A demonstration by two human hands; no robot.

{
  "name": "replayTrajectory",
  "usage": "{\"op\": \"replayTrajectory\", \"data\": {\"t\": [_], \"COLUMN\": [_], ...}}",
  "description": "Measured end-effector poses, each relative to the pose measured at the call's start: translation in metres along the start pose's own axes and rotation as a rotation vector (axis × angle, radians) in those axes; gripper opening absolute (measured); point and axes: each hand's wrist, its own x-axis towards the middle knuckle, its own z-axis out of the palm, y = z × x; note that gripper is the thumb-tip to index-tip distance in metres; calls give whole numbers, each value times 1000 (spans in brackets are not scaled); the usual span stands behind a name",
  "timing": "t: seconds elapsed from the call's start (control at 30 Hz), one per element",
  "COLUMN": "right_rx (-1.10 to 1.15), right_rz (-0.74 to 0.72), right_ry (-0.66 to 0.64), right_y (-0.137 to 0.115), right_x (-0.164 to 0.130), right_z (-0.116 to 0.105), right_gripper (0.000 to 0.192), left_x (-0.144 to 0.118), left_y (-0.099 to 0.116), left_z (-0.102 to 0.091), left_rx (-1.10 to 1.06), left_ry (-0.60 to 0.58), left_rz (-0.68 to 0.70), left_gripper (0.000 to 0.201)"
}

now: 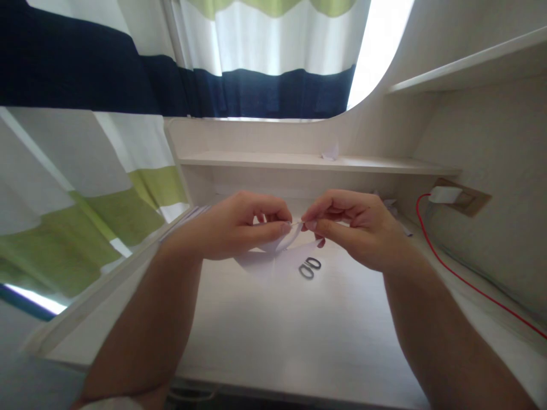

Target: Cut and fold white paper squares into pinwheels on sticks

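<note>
Both hands are raised over the desk, fingertips nearly meeting. My left hand (243,225) pinches the edge of a folded sheet of white paper (273,262) between thumb and forefinger. My right hand (354,228) is closed in a pinch on the same paper, close beside the left fingertips. The paper hangs below the hands in angled flaps, and part of it is hidden behind the left hand. Scissors (310,267) lie just under the right hand; their dark handle loops show, while the blades are out of sight beneath the paper.
A white desk (299,341) spreads below, with a shelf (256,159) along its back holding a small paper piece (330,152). Stacked papers (188,219) lie at the left edge. At right, a red cable (444,259) runs from a white charger (444,195). Striped curtains (273,51) hang behind.
</note>
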Motion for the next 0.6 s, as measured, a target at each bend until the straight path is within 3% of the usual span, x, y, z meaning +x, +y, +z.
{"op": "replayTrajectory", "data": {"t": [0.23,0.43,0.6], "right_rx": [318,395,415], "right_rz": [49,89,84], "right_ry": [-67,-185,-194], "right_y": [16,16,17], "right_x": [9,10,11], "right_z": [5,5,7], "right_gripper": [9,11,10], "left_x": [1,1,1], "left_y": [-6,-5,-4], "left_z": [-2,-3,-4], "left_rx": [21,-14,-21], "left_ry": [8,-63,-99], "left_rz": [-13,-31,-45], "left_gripper": [18,20,20]}}
